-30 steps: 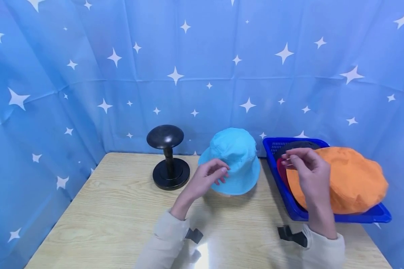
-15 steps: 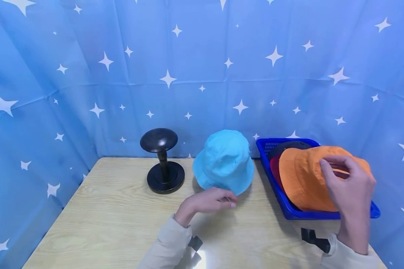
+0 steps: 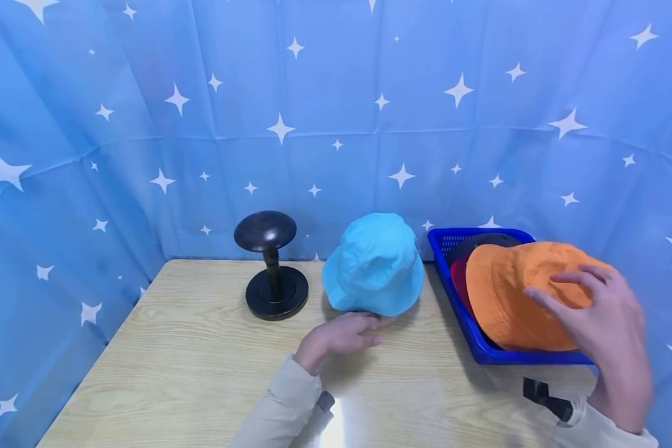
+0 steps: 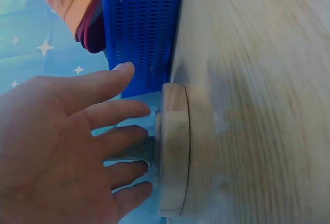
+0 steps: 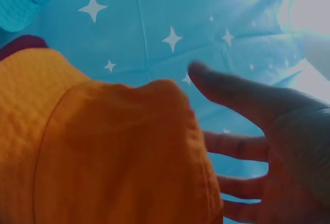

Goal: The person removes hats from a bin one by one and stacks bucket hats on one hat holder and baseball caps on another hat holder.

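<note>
A light blue bucket hat sits on a stand with a round wooden base, its post mostly hidden by the hat. Low in front of the brim, my left hand reaches with extended fingers, their tips close to that base in the left wrist view. An orange bucket hat lies on its side on top of the blue basket's contents. My right hand is at the crown end of this hat; the right wrist view shows the thumb apart from the cloth and the fingers loosely extended beside the crown.
A black stand with a domed top is left of the light blue hat. The blue plastic basket also holds a dark red hat and a dark hat. A star-patterned curtain closes off the table's back and sides.
My left hand has moved down from the light blue hat's front to its base. My right hand has shifted right and its thumb has spread. The orange hat has settled leftward, its brim facing left.
</note>
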{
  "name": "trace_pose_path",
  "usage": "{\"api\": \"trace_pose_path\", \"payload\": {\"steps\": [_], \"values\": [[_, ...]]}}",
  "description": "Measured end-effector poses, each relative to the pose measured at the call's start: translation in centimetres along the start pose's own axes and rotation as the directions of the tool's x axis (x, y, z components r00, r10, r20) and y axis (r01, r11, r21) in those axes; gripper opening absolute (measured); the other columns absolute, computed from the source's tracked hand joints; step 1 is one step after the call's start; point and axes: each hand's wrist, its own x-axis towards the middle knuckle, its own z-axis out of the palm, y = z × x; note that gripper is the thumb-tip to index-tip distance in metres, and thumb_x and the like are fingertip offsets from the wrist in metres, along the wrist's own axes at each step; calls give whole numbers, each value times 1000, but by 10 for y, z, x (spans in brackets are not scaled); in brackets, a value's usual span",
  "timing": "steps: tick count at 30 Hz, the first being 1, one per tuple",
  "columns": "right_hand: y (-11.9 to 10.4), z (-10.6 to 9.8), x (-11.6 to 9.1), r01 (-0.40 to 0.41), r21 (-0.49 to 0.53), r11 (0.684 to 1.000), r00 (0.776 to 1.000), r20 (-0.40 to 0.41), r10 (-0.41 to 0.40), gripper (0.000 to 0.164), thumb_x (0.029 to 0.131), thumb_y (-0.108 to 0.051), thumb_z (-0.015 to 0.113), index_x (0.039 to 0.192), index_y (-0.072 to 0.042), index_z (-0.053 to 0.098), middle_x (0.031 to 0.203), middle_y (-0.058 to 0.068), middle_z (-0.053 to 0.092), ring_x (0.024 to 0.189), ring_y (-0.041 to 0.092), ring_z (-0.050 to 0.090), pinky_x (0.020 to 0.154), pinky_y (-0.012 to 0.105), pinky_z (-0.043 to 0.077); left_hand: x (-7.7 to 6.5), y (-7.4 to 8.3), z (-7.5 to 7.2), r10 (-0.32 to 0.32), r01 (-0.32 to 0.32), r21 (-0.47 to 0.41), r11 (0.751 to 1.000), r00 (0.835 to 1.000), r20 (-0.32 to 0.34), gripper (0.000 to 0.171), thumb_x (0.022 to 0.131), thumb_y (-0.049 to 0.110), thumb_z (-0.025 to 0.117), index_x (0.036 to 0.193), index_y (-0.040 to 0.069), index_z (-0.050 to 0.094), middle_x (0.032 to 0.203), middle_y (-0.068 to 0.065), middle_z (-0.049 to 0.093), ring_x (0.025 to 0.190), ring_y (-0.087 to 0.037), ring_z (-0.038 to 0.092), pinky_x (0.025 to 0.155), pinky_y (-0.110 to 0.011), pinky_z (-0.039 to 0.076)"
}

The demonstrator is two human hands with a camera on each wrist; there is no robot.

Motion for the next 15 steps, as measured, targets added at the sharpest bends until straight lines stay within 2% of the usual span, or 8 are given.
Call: {"api": "trace_pose_path", "payload": {"steps": [4,8,9,10,12,15], "values": [[-2,2,3,68,-25,997,997,25,-68,51,87,-44,82,104,3,72,143,36,49,138,55,35,112,75,23,2,-7,2,-61,60,-22,998,998,-9,50,106,35,57,148,8,55,147,-6,60,141,-22,53,119,-33,42],[-2,7,6,174,3,985,984,-31,-174,28,88,-24,81,93,2,72,129,35,59,124,54,45,106,76,27,3,-11,2,-65,64,-45,997,997,-29,41,105,34,57,137,8,62,125,-5,68,123,-20,60,109,-33,48],[-2,8,6,200,15,980,978,-54,-199,21,88,-17,81,90,1,71,126,34,62,121,52,48,103,74,29,3,-11,1,-71,69,-45,997,997,-32,41,105,34,57,137,8,62,125,-5,68,123,-20,60,108,-33,48],[-2,9,6,214,27,976,974,-76,-212,16,86,-12,81,88,0,71,125,33,64,122,46,51,103,71,31,3,-11,2,-75,74,-46,996,997,-33,42,105,34,57,138,8,61,127,-5,67,124,-20,60,109,-33,48],[-3,12,6,243,50,969,963,-137,-234,12,82,-5,82,84,0,71,119,27,68,123,19,57,104,51,38,3,-11,2,-85,83,-46,995,996,-37,44,105,34,57,141,8,59,132,-6,67,128,-21,60,111,-33,47],[-5,14,5,269,82,960,939,-246,-242,14,73,5,85,78,2,72,110,1,72,115,-20,45,93,19,32,3,-11,4,-95,92,-54,994,994,-48,50,105,34,57,148,9,53,144,-6,62,138,-22,55,116,-34,44]]}}
